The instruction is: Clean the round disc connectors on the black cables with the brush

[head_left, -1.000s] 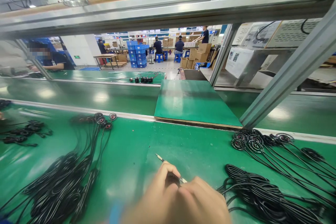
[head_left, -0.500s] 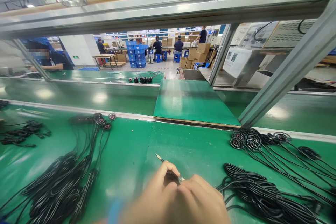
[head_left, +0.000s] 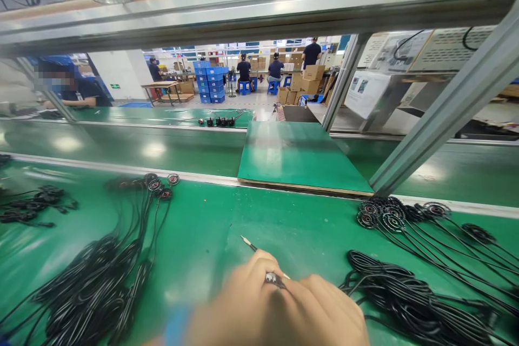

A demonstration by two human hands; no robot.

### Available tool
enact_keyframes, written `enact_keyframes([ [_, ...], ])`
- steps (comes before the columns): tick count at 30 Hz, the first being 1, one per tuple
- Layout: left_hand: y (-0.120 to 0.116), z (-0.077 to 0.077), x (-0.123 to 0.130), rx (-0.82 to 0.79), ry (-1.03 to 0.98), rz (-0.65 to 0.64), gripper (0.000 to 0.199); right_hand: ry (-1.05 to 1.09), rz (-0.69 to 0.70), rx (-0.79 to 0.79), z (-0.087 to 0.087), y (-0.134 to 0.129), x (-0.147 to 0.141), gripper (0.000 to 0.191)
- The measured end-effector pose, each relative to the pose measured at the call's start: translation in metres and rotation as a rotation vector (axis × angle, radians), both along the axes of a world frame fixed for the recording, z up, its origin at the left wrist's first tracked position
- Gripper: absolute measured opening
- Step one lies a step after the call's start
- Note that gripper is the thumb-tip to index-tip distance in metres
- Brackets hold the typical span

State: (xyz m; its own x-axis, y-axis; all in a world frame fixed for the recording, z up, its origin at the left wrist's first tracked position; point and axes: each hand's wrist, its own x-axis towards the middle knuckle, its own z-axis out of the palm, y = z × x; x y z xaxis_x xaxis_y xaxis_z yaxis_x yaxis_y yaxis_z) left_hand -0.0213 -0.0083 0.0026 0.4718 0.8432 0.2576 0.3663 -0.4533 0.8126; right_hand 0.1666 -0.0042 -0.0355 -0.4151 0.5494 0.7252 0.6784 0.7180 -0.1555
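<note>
My left hand [head_left: 247,297], with a blue band [head_left: 177,325] at its wrist, and my right hand [head_left: 320,308] meet low in the middle of the view. Both are closed, fingertips together around a small dark part [head_left: 274,280] with a shiny, pale patch. Most of that part is hidden by the fingers. A thin pen-like stick [head_left: 248,243] with a pale pointed tip and dark shaft sticks out past my left fingers, pointing away and left. Whether a hand grips it or it lies behind them, I cannot tell.
Coiled black cables [head_left: 97,286] with round ends lie on the green bench at left, and another cable bundle [head_left: 409,297] at right. Beyond the bench edge is a raised green board [head_left: 300,157], beside a slanted metal post [head_left: 441,86]. A person [head_left: 77,92] sits far left.
My hands have shifted slightly right and their fingers have turned a little. A pale, shiny patch of the small dark part now shows between them. The cables have not moved.
</note>
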Motion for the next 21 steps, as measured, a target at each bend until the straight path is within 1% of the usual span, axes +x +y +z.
enact_keyframes([
  [2, -0.003, -0.005, 0.001, 0.06, -0.033, 0.005, 0.02, 0.007, -0.009, 0.036, -0.002, -0.003, -0.001, 0.013],
  [4, -0.007, -0.011, 0.003, 0.089, -0.084, 0.039, 0.022, 0.033, -0.003, 0.037, -0.004, -0.005, -0.002, 0.012],
  [7, -0.012, -0.017, 0.006, 0.082, -0.127, 0.104, 0.024, 0.103, 0.032, -0.059, -0.005, -0.007, -0.004, 0.014],
  [9, -0.012, -0.016, 0.008, 0.016, -0.131, 0.132, 0.02, 0.165, 0.059, -0.215, -0.001, -0.006, -0.005, 0.016],
  [11, -0.009, -0.012, 0.009, -0.107, -0.123, 0.146, 0.017, 0.216, 0.05, -0.374, 0.006, -0.003, -0.006, 0.02],
  [12, -0.008, -0.011, 0.009, -0.18, -0.124, 0.152, 0.019, 0.245, 0.037, -0.458, 0.01, -0.001, -0.007, 0.023],
  [14, -0.005, -0.008, 0.01, -0.313, -0.164, 0.165, 0.033, 0.325, 0.02, -0.655, 0.016, 0.003, -0.006, 0.03],
  [15, -0.004, -0.007, 0.01, -0.36, -0.2, 0.165, 0.039, 0.369, 0.033, -0.779, 0.019, 0.006, -0.004, 0.032],
  [16, -0.004, -0.006, 0.01, -0.392, -0.245, 0.161, 0.042, 0.402, 0.07, -0.928, 0.021, 0.009, -0.002, 0.035],
  [17, -0.003, -0.006, 0.01, -0.417, -0.292, 0.156, 0.041, 0.417, 0.113, -1.057, 0.023, 0.012, 0.002, 0.039],
  [18, -0.002, -0.006, 0.011, -0.439, -0.332, 0.15, 0.037, 0.404, 0.138, -1.125, 0.025, 0.016, 0.006, 0.043],
  [19, -0.001, -0.005, 0.011, -0.459, -0.359, 0.141, 0.033, 0.362, 0.133, -1.129, 0.025, 0.019, 0.011, 0.045],
  [20, -0.001, -0.005, 0.011, -0.484, -0.376, 0.133, 0.032, 0.302, 0.089, -1.077, 0.026, 0.023, 0.015, 0.045],
  [21, 0.0, -0.005, 0.011, -0.511, -0.385, 0.126, 0.032, 0.233, 0.017, -0.987, 0.026, 0.026, 0.018, 0.041],
])
